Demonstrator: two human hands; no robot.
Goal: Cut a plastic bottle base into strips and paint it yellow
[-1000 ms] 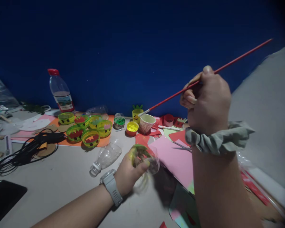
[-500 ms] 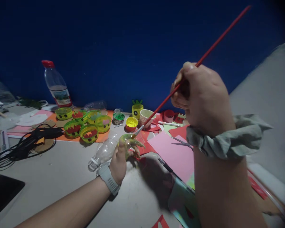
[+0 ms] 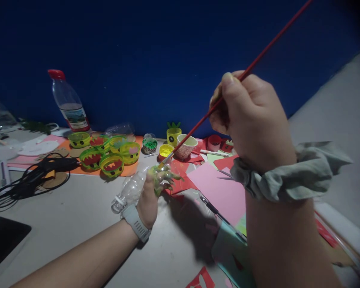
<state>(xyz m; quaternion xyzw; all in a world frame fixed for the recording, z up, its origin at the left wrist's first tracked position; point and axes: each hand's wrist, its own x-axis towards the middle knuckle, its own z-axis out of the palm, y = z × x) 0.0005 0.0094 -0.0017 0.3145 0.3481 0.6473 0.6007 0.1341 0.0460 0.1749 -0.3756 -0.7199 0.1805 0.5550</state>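
Observation:
My left hand (image 3: 150, 194), with a grey watch on the wrist and green-yellow paint on its fingers, is closed on a small clear plastic piece (image 3: 168, 173) smeared with the same paint. My right hand (image 3: 252, 120), a grey scrunchie on its wrist, grips a long red paintbrush (image 3: 258, 56). The brush slants down to the left and its tip touches the painted piece above my left fingers. A yellow paint pot (image 3: 165, 151) and a patterned cup (image 3: 186, 146) stand just beyond.
Several green-yellow cups with red teeth (image 3: 108, 154) sit on orange paper. A red-capped bottle (image 3: 67, 104) stands by the blue wall. A clear bottle top (image 3: 127, 191), black cable (image 3: 30, 182), black phone (image 3: 3, 240), pink paper (image 3: 222, 188) and scissors (image 3: 225, 176) lie around.
The brush tip left the patterned cup and came down to the piece in my left hand. The handle now stands steeper. My left hand moved slightly away and up.

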